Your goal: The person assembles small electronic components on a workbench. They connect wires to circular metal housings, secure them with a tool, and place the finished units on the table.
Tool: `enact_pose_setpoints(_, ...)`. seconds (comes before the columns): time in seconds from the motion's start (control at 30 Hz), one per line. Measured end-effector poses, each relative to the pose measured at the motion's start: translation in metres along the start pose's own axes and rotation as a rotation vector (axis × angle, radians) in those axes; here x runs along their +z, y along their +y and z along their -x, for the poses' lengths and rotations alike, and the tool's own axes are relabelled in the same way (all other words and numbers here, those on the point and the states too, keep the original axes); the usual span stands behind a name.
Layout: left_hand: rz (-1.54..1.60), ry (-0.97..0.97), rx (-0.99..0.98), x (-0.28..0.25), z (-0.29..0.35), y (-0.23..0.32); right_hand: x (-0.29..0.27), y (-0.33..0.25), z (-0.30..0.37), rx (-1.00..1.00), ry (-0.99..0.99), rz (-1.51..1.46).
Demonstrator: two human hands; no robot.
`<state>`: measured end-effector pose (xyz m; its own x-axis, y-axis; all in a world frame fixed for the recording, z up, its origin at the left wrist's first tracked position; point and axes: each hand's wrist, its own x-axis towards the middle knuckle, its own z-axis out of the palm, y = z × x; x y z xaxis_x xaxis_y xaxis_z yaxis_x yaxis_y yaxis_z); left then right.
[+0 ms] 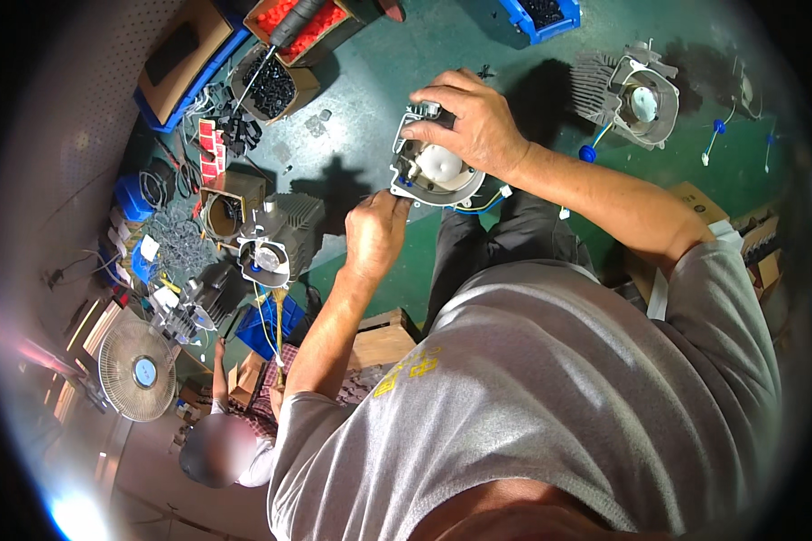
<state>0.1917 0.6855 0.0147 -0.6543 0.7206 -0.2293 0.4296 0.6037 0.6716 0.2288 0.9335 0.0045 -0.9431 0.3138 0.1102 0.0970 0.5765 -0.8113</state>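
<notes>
R hand (471,124) w/ pinch on metal housing (438,182), L hand (375,236) at rim (404,190), grip unclear, yellow lettering (422,365) on shirt (550,361)

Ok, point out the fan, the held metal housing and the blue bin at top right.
Fan (144,371), head view: on its hub.
Metal housing (439,164), head view: on its white centre.
Blue bin (556,32), head view: on its wall.

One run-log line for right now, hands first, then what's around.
right hand: holding metal housing | left hand: at housing's lower-left edge | nearby: right-side finned unit, left-side finned unit, green work surface
</notes>
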Motion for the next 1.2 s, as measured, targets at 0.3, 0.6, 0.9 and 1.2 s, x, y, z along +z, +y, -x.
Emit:
enact_pose_setpoints(0.3, 0.625, -0.239, -0.312, -0.009, 0.001, -0.005, -0.002, -0.001, -0.001, -0.037, 0.017, -0.032)
enact_pose_setpoints(0.6, 1.673, -0.394, -0.705, 0.014, 0.01, -0.02, -0.001, 0.001, -0.001, -0.05, 0.006, -0.037)
enact_pose_setpoints(0.9, 1.427, -0.384, -0.528, 0.012, 0.008, -0.025, 0.001, 0.001, 0.0, -0.019, 0.001, -0.015)
enact_pose_setpoints(1.2, 1.222, -0.436, -0.413, 0.013, 0.002, -0.038, 0.001, 0.003, 0.0, -0.02, -0.003, -0.034)
